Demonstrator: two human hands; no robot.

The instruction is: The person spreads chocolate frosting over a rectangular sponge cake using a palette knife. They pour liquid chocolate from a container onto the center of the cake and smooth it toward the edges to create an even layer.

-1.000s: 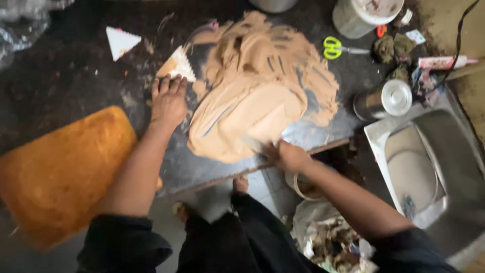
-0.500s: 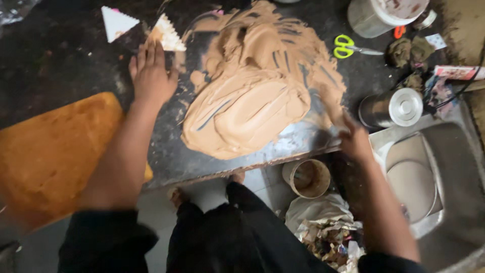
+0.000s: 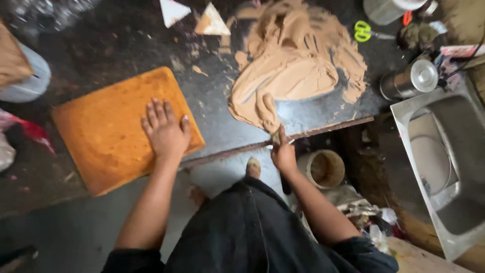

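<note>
My left hand point(image 3: 164, 129) lies flat, fingers spread, on the near right part of an orange rectangular slab point(image 3: 101, 131) that rests on the dark counter point(image 3: 212, 101). A wide smear of tan paste point(image 3: 298, 65) covers the counter to the right. My right hand point(image 3: 283, 151) is at the counter's front edge, at the near tip of the paste, closed around a small pale scraper point(image 3: 276, 135) that is mostly hidden by the fingers.
Two pale triangular cards point(image 3: 172, 10) point(image 3: 212, 23) lie behind the paste. Green-handled scissors point(image 3: 361, 30), a metal tin point(image 3: 409, 78) and a white container point(image 3: 389, 7) stand at the right. A steel sink point(image 3: 454, 116) adjoins the counter. A paste-soiled bucket point(image 3: 323, 169) sits below the counter's edge.
My left hand has moved from beside the triangular card down onto the orange slab. My right hand has shifted from the paste's right edge to its near tip at the counter front.
</note>
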